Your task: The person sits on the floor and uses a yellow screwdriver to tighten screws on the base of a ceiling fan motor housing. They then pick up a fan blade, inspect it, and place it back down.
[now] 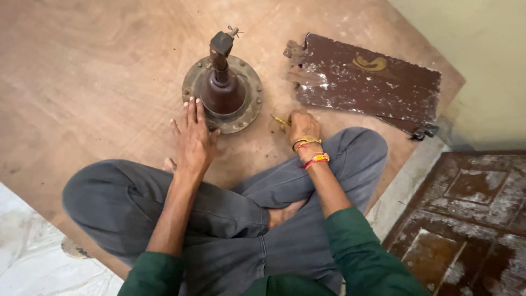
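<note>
The left hand [193,137] is laid flat and open on the wooden board [98,71], fingers spread, with the fingertips [193,104] touching the near left rim of the fan motor housing [223,90]. Nothing is gripped by it. The housing is seen just beyond this hand, at the middle of the board: a round, dull metal flange with bolts around its edge, a dark reddish-brown dome rising from it, and a short tilted stem topped by a small pin. To the right of the housing, a small yellowish tool [280,120] is held near the board by the right hand [302,127], whose fingers are curled closed around it; only its tip is visible, so its kind cannot be told. Bracelets are worn on that wrist. Farther right, well apart from the hands, a brown fan blade [372,82] with chipped, whitish paint is laid flat on the board.
</note>
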